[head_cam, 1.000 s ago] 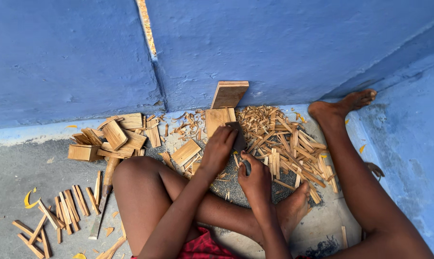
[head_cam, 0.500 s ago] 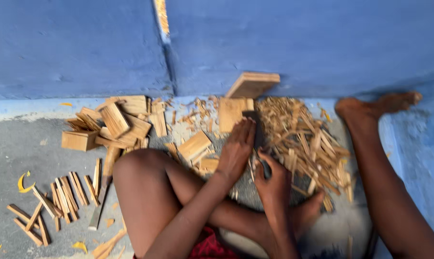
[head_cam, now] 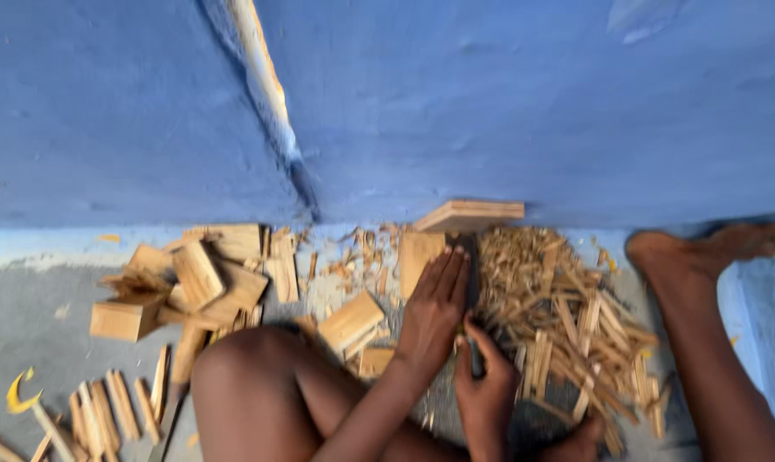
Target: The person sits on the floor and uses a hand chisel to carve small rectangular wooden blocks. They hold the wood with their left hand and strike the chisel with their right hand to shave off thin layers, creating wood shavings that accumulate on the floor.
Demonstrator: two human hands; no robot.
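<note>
Your left hand lies flat with fingers together on a pale wood block standing near the blue wall. Your right hand has its fingers clamped round a dark blade, which runs up along the block's right edge. A heap of thin split sticks lies just to the right, and cut blocks are piled to the left on the grey floor
</note>
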